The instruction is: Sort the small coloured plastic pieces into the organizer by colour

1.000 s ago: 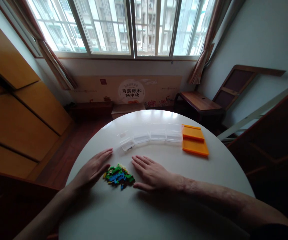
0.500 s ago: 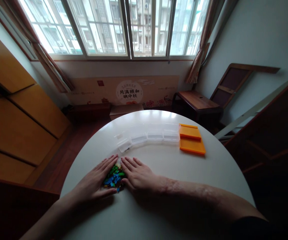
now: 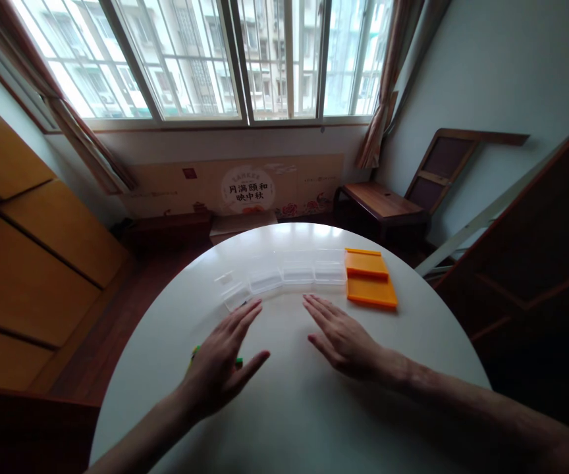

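Left hand (image 3: 218,362): fingers extended, thumb spread wide, mostly hiding coloured blocks (image 3: 239,363); contact undetermined. Right hand (image 3: 344,339): fingers straight, thumb parted, grasping nothing; orange tray (image 3: 371,288) at its one o'clock.

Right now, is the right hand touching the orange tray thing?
Apart. The head view plainly shows bare white tabletop between the right hand and the orange tray.

Daylight enters through a wide sliding window (image 3: 190,59), with pale buildings (image 3: 279,52) outside and tied curtains (image 3: 80,135) at both sides. Below it stands a printed beige panel (image 3: 166,187). Orange-brown cupboards (image 3: 42,243) line the left above a dark reddish floor (image 3: 151,276). A low wooden seat (image 3: 386,199) stands near the pale right wall (image 3: 492,66). The round white table (image 3: 294,421) gleams along its far edge.
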Demonstrator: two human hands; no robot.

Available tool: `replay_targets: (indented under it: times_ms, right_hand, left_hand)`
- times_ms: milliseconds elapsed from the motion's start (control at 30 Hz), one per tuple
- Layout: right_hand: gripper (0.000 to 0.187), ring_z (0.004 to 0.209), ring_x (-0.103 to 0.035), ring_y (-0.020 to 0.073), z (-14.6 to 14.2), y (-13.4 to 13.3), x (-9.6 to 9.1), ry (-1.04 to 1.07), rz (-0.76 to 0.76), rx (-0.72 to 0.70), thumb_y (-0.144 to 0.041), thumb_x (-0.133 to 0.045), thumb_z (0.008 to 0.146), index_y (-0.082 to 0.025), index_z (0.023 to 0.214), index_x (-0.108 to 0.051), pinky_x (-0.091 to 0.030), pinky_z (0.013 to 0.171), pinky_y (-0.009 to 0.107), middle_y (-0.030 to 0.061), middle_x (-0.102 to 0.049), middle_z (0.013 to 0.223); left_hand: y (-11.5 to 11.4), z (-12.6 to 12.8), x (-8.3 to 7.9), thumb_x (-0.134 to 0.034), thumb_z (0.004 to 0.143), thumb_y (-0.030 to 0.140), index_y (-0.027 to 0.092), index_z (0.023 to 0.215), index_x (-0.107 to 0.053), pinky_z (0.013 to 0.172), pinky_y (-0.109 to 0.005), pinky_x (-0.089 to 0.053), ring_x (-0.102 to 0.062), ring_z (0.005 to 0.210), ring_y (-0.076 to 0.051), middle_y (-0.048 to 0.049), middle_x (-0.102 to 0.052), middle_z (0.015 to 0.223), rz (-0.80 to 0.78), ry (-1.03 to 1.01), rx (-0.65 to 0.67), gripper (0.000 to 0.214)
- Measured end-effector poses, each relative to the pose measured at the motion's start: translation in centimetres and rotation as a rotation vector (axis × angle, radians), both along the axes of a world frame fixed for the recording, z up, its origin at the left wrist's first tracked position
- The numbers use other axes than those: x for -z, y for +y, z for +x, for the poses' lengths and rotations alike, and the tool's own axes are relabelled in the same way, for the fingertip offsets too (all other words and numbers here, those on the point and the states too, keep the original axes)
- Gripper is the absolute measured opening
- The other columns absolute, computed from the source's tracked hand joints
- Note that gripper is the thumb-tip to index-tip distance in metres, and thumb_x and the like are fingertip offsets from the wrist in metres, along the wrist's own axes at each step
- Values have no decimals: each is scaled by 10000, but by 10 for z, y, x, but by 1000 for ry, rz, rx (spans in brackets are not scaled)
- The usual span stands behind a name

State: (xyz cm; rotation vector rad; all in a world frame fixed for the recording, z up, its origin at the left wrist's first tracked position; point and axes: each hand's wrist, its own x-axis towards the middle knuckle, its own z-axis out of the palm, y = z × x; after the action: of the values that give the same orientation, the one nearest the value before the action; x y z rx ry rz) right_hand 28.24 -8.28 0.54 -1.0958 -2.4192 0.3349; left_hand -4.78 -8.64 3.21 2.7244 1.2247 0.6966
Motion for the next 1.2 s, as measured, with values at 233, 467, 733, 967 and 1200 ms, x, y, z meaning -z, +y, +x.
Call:
replay_targets:
  times_ms: [233, 467, 733, 967, 1200]
  right_hand:
    - [744, 1684, -292, 346, 36, 7, 20, -106, -60, 114, -459, -498, 1112, -47, 1715, -358, -314, 1378, 571, 218, -308, 1783]
    - [775, 1705, -232, 319, 35, 6, 23, -141, -116, 127, -530, -463, 1125, -95, 1746, -304, -253, 1401, 543, 166, -240, 1813]
    - [871, 1717, -183, 307, 35, 4, 29, -173, -104, 126, -627, -459, 1114, -121, 1773, -200, -205, 1412, 521, 148, -172, 1828]
    - [880, 1717, -185, 310, 34, 4, 31, -187, -84, 133, -648, -454, 1112, -134, 1777, -193, -212, 1411, 522, 138, -161, 1831]
    - [887, 1716, -190, 308, 35, 4, 30, -190, -73, 122, -654, -452, 1112, -120, 1774, -199, -225, 1407, 524, 149, -173, 1827]
  left_hand:
    - [22, 99, 40, -524, 1075, 642, 175, 1761, -248, 1349, -585, -359, -375, 1644, -387, -213, -348, 1777, -141, 108, 82, 875]
    - [31, 98, 51, -487, 1065, 711, 168, 1776, -204, 1385, -548, -294, -284, 1686, -360, -176, -245, 1818, -179, 170, 134, 938]
    - [30, 96, 47, -464, 1057, 758, 163, 1788, -153, 1399, -525, -255, -242, 1699, -349, -166, -210, 1824, -169, 220, 164, 992]
    - [30, 95, 46, -465, 1059, 752, 172, 1790, -158, 1396, -526, -267, -257, 1694, -352, -156, -216, 1822, -165, 212, 158, 982]
    - [29, 95, 48, -484, 1057, 734, 174, 1783, -191, 1394, -527, -275, -267, 1690, -353, -156, -238, 1818, -157, 193, 153, 963]
